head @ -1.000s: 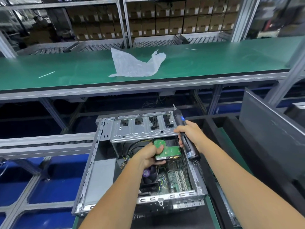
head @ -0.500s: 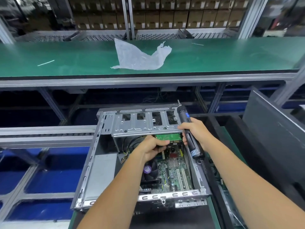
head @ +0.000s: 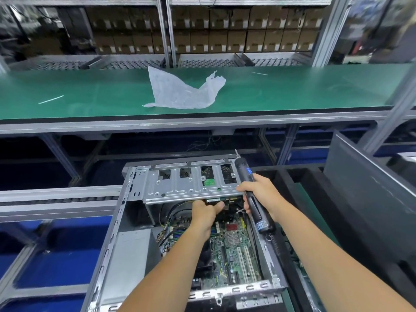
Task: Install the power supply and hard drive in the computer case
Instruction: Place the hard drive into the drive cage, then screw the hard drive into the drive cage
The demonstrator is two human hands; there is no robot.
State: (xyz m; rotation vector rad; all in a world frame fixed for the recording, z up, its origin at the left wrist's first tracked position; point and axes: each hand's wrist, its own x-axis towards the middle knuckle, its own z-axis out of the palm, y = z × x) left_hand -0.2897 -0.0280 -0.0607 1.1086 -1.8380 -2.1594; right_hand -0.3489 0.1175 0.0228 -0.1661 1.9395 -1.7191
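Most of the flat green-board hard drive is tucked under the shiny silver metal drive cage near the middle of the frame, with only its near edge peeking out, so this step looks nearly done but no screws can be seen. The left hand pinches that edge, and the right hand grips a long black electric screwdriver. Lower left in the open grey metal computer case sits a plain grey box, maybe the power supply.
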